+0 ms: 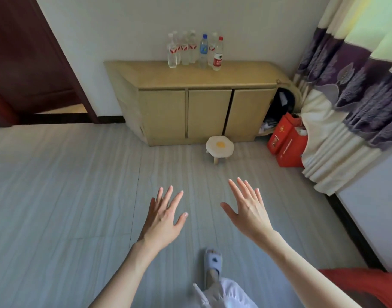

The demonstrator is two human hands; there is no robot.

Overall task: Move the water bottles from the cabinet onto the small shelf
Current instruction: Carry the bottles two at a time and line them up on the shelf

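Several clear water bottles point(183, 51) stand in a cluster on top of a low beige cabinet point(199, 78) against the far wall. One has a blue cap point(203, 51) and one a red cap point(218, 54). A small round stool with a fried-egg cushion point(220, 146) sits on the floor in front of the cabinet. My left hand point(163, 221) and my right hand point(249, 207) are held out over the floor with fingers spread, holding nothing, far short of the cabinet.
Red boxes point(287, 141) lean by the cabinet's right end, beside a purple and cream curtain point(346, 96). A dark red door point(30, 63) stands open at the left. My slippered foot point(212, 265) is on the grey tiled floor. A red fabric edge point(364, 283) shows at lower right.
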